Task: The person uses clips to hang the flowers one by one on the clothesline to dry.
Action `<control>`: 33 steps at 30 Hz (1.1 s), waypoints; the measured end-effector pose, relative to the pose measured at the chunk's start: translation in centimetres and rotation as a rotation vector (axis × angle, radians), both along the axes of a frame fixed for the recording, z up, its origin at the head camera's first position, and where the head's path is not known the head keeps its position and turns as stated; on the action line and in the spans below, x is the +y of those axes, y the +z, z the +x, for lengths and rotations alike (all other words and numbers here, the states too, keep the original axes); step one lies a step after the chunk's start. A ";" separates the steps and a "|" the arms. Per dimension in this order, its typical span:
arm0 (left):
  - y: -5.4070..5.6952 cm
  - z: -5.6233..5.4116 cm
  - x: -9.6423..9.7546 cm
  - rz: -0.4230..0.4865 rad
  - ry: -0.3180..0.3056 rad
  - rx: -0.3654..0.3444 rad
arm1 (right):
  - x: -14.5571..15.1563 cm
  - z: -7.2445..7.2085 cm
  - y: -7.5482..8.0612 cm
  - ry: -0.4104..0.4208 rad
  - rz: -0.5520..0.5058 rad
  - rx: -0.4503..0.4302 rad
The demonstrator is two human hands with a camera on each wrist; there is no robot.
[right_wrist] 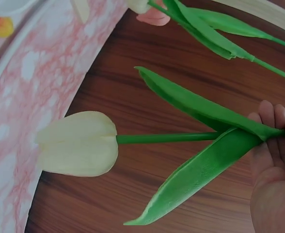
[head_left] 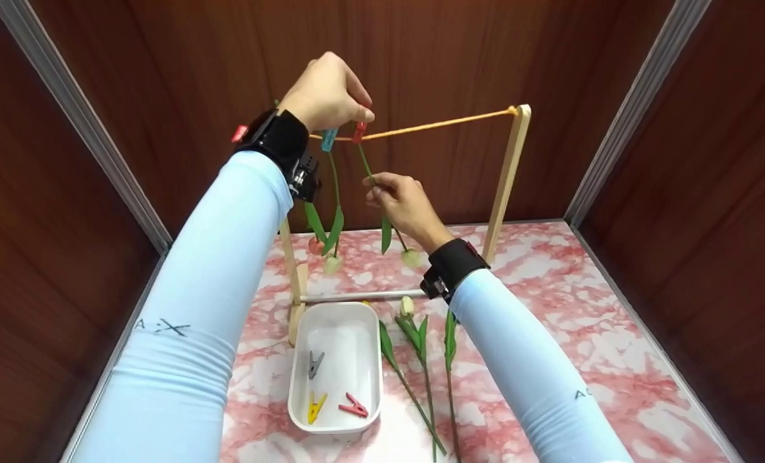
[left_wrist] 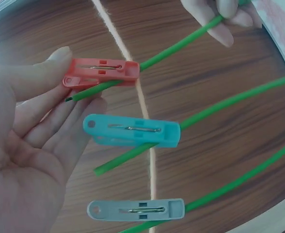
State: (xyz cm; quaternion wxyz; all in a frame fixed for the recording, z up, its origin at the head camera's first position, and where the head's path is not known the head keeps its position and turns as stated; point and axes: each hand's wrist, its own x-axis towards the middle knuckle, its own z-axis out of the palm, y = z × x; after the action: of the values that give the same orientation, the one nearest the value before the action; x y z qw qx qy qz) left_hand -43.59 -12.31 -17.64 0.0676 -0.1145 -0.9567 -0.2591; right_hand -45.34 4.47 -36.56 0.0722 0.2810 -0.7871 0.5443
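Note:
At the orange rope (head_left: pixel 440 124), my left hand (head_left: pixel 327 93) pinches the tail of a red clothespin (left_wrist: pixel 103 72) between thumb and fingers. The clothespin sits across the rope, with a green stem end running under it. Lower down, my right hand (head_left: pixel 408 206) holds that stem just above its leaves. Its white tulip (right_wrist: pixel 79 143) hangs head down. Beside it on the rope are a blue clothespin (left_wrist: pixel 133 130) and a pale grey clothespin (left_wrist: pixel 135 209), each with a stem. A second white tulip (head_left: pixel 332 263) and a pink tulip (head_left: pixel 316 245) hang there, partly behind leaves.
A wooden post (head_left: pixel 507 183) carries the rope's right end. On the pink marbled table (head_left: pixel 549 321), a white tray (head_left: pixel 337 341) contains grey, yellow and red clothespins. Several tulip stems (head_left: pixel 430 386) lie right of it. Brown panels (head_left: pixel 691 161) enclose the sides and back.

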 end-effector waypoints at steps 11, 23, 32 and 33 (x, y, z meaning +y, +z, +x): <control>-0.3 0.1 -0.4 0.123 0.057 0.026 | -0.2 0.2 -0.1 0.016 -0.028 -0.004; -0.9 0.4 -0.2 0.101 0.060 -0.013 | 0.0 0.7 0.1 0.014 -0.033 -0.033; 0.0 0.9 -0.3 0.030 0.037 -0.002 | -0.7 1.2 0.3 0.023 -0.060 -0.056; 0.1 1.0 -0.3 0.025 0.037 0.001 | -0.8 1.2 0.3 0.023 -0.065 -0.057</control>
State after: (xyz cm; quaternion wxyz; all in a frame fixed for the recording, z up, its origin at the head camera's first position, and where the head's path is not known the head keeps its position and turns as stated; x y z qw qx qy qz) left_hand -42.62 -12.60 -17.54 0.0746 -0.0959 -0.9552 -0.2698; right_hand -44.13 3.67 -36.26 0.0524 0.2720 -0.7675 0.5781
